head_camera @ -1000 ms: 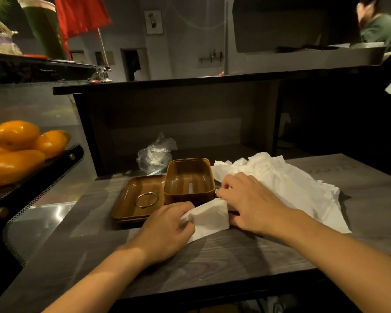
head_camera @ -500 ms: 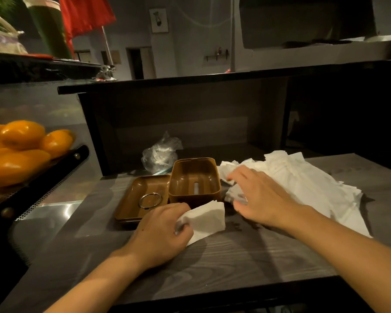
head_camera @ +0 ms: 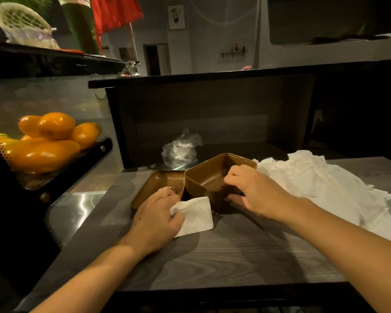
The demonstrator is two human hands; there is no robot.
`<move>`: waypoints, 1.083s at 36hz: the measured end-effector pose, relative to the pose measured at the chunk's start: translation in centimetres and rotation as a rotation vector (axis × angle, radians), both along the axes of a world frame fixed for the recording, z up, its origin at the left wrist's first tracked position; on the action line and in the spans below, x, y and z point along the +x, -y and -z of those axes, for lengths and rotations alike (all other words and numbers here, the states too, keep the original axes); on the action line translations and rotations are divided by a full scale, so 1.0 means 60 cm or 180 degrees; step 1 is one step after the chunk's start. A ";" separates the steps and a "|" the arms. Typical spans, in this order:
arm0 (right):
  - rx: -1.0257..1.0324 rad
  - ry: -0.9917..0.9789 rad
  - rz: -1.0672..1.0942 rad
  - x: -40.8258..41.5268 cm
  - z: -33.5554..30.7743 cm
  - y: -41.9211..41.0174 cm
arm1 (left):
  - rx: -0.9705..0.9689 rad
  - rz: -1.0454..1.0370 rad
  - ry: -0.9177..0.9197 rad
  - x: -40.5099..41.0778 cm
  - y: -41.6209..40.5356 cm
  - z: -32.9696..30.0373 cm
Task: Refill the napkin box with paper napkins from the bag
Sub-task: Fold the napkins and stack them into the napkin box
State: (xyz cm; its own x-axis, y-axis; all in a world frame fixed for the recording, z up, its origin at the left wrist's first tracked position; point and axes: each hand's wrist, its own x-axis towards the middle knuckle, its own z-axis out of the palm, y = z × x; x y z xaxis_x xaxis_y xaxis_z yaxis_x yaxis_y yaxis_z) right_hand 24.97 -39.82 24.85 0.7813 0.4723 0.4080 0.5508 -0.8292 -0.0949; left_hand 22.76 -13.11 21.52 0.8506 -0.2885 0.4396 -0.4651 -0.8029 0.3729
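Box (head_camera: 212, 177): brown, open, set at mid-table (head_camera: 212, 251), turned corner-on and gripped at its near right wall by the right hand (head_camera: 255, 193), fingers curled over the rim and thumb low on the outer side. Lid (head_camera: 160, 184): brown, laid hollow side up, touching the box on its left. Folded napkin (head_camera: 195, 216): white, pinched in the left hand (head_camera: 156, 215) just in front of the box, its free edge resting on the table. Loose napkins (head_camera: 321, 186): heaped to the right, near the box. Step judged in hand: the box was being steadied to receive the folded napkin. It would be done best if the box were held flat and square, the napkin kept folded and lowered evenly so no corner was caught on the rim. Bag (head_camera: 181, 150): clear plastic, crumpled, behind the box. Oranges (head_camera: 52, 141): piled at far left, well apart. Obstructions: the lid crowded the left side; the right hand itself was draped over part of the opening.
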 end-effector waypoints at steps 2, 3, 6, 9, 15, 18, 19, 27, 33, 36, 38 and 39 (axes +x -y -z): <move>0.0007 0.0056 0.0002 0.000 -0.006 -0.010 | 0.0037 0.0023 0.0056 0.003 -0.004 -0.001; 0.0002 0.0054 0.0012 0.000 -0.008 -0.017 | 0.0084 0.0009 0.0096 0.004 -0.006 0.000; 0.0120 0.0015 0.0051 0.005 -0.006 -0.036 | 0.0165 -0.0040 0.0188 0.007 -0.009 0.005; 0.0302 -0.0012 0.0057 0.009 -0.006 -0.051 | 0.0113 -0.0085 0.0309 0.007 -0.012 0.007; -0.0301 0.0278 0.0617 0.009 -0.023 -0.040 | -0.0255 -0.0111 0.0400 0.009 -0.022 0.009; -0.0294 0.0147 0.0669 0.022 -0.021 -0.055 | -0.0357 -0.0180 0.0393 0.012 -0.024 0.014; -0.0267 0.0132 0.0663 0.029 -0.019 -0.063 | -0.0376 -0.0193 0.0385 0.014 -0.025 0.016; 0.0069 -0.0068 0.0511 0.067 -0.004 -0.100 | -0.0365 -0.0321 0.0192 0.045 -0.048 0.025; 0.0794 -0.0052 0.0185 0.057 0.008 -0.079 | -0.0224 -0.0403 0.0628 0.031 -0.041 0.006; 0.1563 -0.0158 0.0058 0.038 0.001 -0.066 | -0.0098 -0.0267 0.0811 0.011 -0.003 -0.020; 0.2172 -0.1135 -0.0147 0.024 -0.005 -0.056 | -0.0210 -0.0034 0.0538 0.012 0.031 -0.027; 0.2265 -0.1488 -0.0244 0.020 -0.006 -0.050 | -0.0287 0.0054 0.0387 0.015 0.047 -0.029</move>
